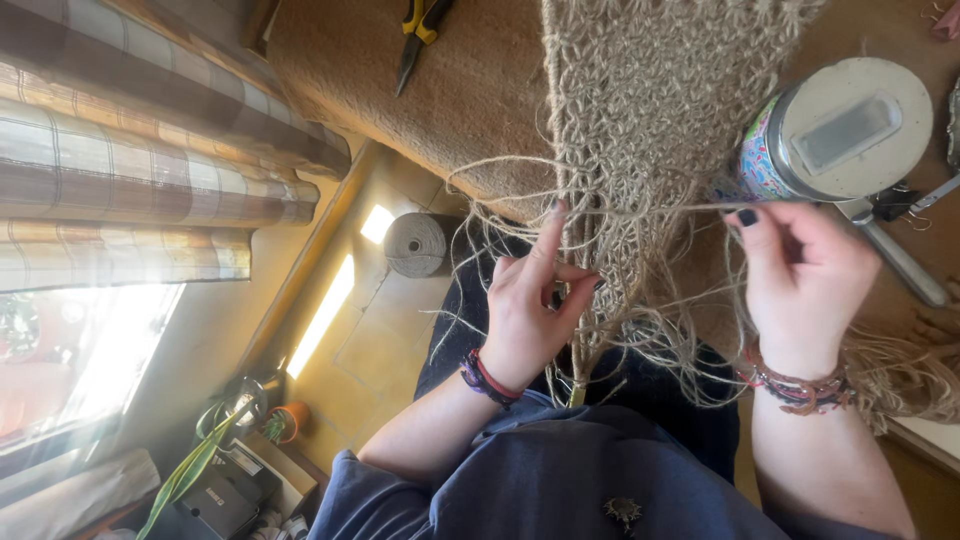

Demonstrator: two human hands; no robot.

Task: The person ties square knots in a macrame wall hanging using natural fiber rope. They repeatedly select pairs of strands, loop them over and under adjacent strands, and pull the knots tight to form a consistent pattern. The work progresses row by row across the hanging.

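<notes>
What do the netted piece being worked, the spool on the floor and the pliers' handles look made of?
Netted piece: coarse tan jute-like twine, fuzzy and matte.
Spool: seemingly the same twine, wound in fine ridges.
Pliers: dark metal jaws, yellow-and-black grips, probably plastic or rubber.

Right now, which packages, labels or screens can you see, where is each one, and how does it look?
Tin: upper right, beside the right hand; round, white lid with grey label, colourful patterned side.
Box: lower left on the floor, dark, by a plant.
No screens.
</notes>
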